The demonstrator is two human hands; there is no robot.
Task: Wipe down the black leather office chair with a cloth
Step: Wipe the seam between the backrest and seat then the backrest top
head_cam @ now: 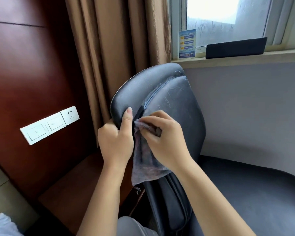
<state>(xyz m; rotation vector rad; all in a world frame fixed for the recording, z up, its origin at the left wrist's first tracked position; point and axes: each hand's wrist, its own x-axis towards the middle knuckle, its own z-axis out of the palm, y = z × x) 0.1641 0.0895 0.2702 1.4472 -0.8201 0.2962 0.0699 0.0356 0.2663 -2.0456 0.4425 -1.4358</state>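
Two bare forearms are reaching up from the bottom of the view toward the black leather office chair [162, 92], which is sitting turned so its backrest is facing the camera and its seat is spreading out to the right. Closest in, the left hand [116, 140] is gripping the left edge of the backrest, fingers wrapping behind it and the thumb lying straight up along the front of the leather. Right next to it, the right hand [162, 137] is pinching a greyish cloth [144, 160] with curled fingers and pressing the bunched top of it against the seam of the backrest, while the rest of the cloth is hanging down loose under the wrist. The upper leather is looking kinda smeary with pale streaks. Off to the left, a white switch and socket panel [49, 125] is sitting on a dark reddish wood wall. Behind the chair, brown curtains [112, 48] are hanging down, and further back a window [228, 17] is letting in daylight, with a blue notice card [187, 43] and a flat black strip [235, 48] leaning on the sill.
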